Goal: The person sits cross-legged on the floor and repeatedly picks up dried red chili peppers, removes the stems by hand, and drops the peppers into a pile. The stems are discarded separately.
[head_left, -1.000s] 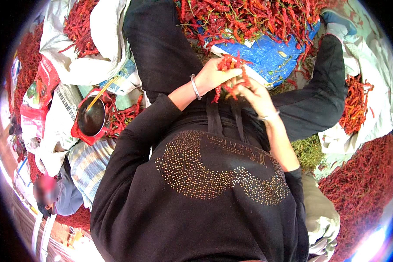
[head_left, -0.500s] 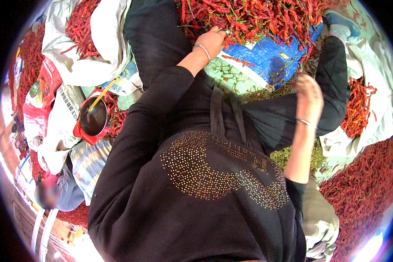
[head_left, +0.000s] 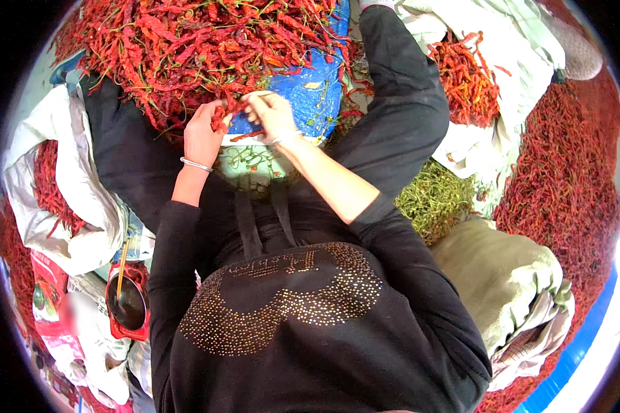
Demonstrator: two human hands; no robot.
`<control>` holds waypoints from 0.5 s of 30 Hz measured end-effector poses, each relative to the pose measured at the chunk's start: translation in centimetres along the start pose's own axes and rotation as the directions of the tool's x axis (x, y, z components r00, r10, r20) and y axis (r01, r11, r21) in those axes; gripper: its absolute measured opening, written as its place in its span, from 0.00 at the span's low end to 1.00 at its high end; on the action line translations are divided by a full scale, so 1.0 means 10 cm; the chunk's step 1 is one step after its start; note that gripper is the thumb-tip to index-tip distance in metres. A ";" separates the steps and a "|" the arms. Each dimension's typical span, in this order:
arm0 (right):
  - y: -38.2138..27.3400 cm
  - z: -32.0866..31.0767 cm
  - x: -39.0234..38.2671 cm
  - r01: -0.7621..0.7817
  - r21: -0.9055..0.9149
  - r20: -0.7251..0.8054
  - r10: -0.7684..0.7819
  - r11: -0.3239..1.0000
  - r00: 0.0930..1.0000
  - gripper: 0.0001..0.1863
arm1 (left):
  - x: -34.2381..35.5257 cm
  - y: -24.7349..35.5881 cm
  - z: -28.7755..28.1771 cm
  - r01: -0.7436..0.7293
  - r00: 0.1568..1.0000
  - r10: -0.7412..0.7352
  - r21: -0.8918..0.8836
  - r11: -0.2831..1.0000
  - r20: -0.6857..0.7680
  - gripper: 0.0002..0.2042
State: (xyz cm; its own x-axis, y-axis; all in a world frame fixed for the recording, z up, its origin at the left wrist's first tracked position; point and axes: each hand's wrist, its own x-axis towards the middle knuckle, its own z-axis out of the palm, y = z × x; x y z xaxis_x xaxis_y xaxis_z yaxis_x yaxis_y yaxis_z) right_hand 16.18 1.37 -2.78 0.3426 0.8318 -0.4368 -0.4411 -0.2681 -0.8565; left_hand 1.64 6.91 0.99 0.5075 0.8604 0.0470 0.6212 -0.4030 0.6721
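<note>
Pretty bright overall; harsh white glare blowing out the lower right; shiny blue plastic sheet catches highlights; fisheye warps edges toward black corners

I can read no label or number; the small stud marks on my black top are unclear

Red chillies on blue sheet

Left hand gripping some red chilies just left of upper center, right hand right beside it. Massive chili pile top left, dark bowl lower left, greenish heap right of center.
</note>
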 end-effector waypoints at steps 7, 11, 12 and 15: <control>-0.55 -0.37 -0.57 0.229 -0.505 0.219 -0.133 0.832 0.967 0.11 | -0.32 0.36 -0.23 0.176 0.984 -0.168 -0.548 0.818 0.064 0.13; -0.21 -0.33 -0.92 0.105 -0.287 0.210 -0.044 0.952 0.977 0.05 | -0.61 0.41 0.04 0.095 0.968 0.074 -0.623 0.776 0.240 0.11; -0.16 -0.33 -0.96 0.039 -0.255 0.190 0.010 0.966 0.982 0.05 | -0.69 0.40 0.01 0.284 0.933 -0.047 -0.650 0.705 0.356 0.11; -0.11 -0.29 -1.03 -0.064 -0.168 0.173 0.093 0.984 0.980 0.04 | -0.78 0.40 -0.02 0.630 0.773 -0.220 -0.677 0.380 0.596 0.09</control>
State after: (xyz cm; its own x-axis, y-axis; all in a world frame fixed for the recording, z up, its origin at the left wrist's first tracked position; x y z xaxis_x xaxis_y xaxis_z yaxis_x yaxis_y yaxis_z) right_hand 15.54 -8.28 1.90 0.1510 0.8749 -0.4602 -0.3167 -0.3982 -0.8609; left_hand 0.05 -1.32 3.48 0.6110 0.5676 -0.5518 0.1513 0.6005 0.7852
